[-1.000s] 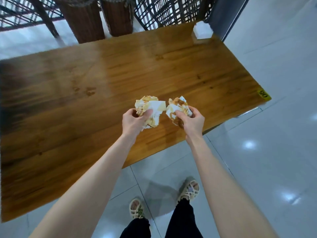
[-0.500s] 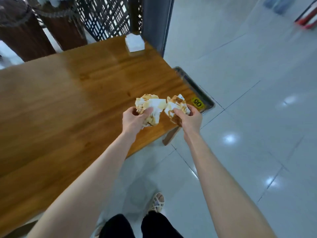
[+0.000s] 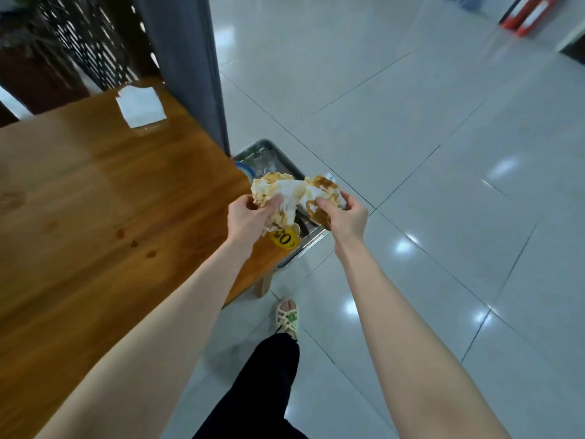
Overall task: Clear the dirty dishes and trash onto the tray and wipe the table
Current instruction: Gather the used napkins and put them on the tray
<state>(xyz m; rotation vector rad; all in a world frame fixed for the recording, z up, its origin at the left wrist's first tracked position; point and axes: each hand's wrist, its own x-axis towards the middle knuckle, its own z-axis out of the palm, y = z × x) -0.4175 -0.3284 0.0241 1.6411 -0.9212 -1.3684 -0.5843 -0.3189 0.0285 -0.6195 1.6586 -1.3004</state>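
My left hand (image 3: 250,217) grips a crumpled, brown-stained white napkin wad (image 3: 275,191). A second stained napkin wad (image 3: 323,193) is held in my right hand (image 3: 346,217). Both wads touch each other above the right end of the wooden table (image 3: 110,201). Just beyond that end, low near the floor, stands a metal tray (image 3: 269,147) with glassware and a blue-rimmed dish in it. My hands and the wads hide most of the tray.
A white napkin stack (image 3: 141,106) sits on the table's far corner. A yellow number sticker (image 3: 284,239) marks the near corner. A grey post (image 3: 186,64) and dark lattice screen (image 3: 88,42) rise behind. Glossy tiled floor (image 3: 443,153) spreads to the right.
The view has swung right along the table; the tray has come into sight under my hands. Both hands keep their napkin wads, which have come together and now touch.
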